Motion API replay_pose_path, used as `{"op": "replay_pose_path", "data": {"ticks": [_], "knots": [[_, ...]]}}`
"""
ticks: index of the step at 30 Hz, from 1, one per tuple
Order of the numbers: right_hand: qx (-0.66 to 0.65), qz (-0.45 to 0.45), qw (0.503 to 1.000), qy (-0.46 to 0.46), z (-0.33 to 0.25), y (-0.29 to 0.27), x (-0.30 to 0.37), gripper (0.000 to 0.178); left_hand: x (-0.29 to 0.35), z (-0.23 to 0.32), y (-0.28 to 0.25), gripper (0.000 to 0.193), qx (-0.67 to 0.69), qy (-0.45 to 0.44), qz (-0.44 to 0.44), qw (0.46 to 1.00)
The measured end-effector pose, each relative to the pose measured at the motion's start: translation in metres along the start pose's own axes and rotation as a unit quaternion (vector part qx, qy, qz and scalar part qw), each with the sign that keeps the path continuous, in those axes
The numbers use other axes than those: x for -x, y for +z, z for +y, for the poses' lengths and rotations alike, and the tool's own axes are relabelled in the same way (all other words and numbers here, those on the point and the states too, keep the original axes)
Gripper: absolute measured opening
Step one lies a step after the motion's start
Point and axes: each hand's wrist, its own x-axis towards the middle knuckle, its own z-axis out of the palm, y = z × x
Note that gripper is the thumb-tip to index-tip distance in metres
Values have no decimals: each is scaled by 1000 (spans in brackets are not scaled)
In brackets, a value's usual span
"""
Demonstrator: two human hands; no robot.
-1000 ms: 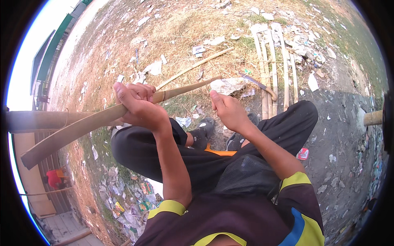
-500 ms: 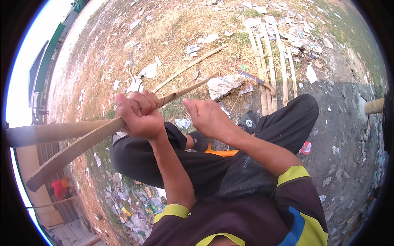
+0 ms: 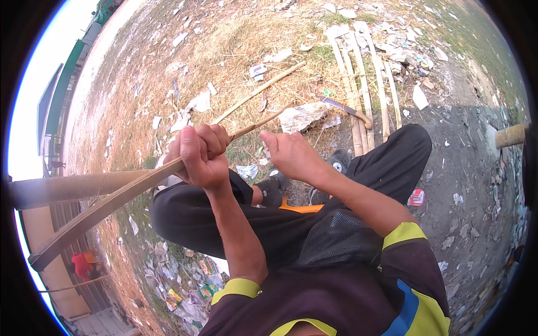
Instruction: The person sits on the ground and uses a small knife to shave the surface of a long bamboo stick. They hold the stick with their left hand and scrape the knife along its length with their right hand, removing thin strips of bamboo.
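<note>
My left hand (image 3: 200,155) is wrapped round a long split bamboo strip (image 3: 103,209), thumb on top. The strip's broad end slants down to the left, and its thin end rises past my fist to the upper right. My right hand (image 3: 291,157) is closed just right of the left one, near the strip's thin part, thumb raised. What its fingers hold, if anything, is hidden behind the hand. A knife (image 3: 339,106) with a curved wooden handle lies on the ground beyond, beside a pale rough block (image 3: 304,116).
Several split bamboo strips (image 3: 379,92) lie at the far right, and another single strip (image 3: 260,91) is ahead. A thick pole (image 3: 84,187) reaches in from the left. An orange object (image 3: 302,209) is between my bent legs. Litter is strewn over the dry grass.
My left hand has shifted slightly right with the bamboo strip, its fist turned more upright. The right hand has moved a little, staying closed beside the strip.
</note>
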Motion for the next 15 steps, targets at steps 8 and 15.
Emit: {"op": "replay_pose_path", "data": {"ticks": [8,15], "knots": [[39,-11,999,14,16,11,-3,30,-1,0,2,39,-16,-6,20,1000],[-6,11,999,33,16,19,1,38,-1,5,-2,41,-47,-24,-18,998]]}}
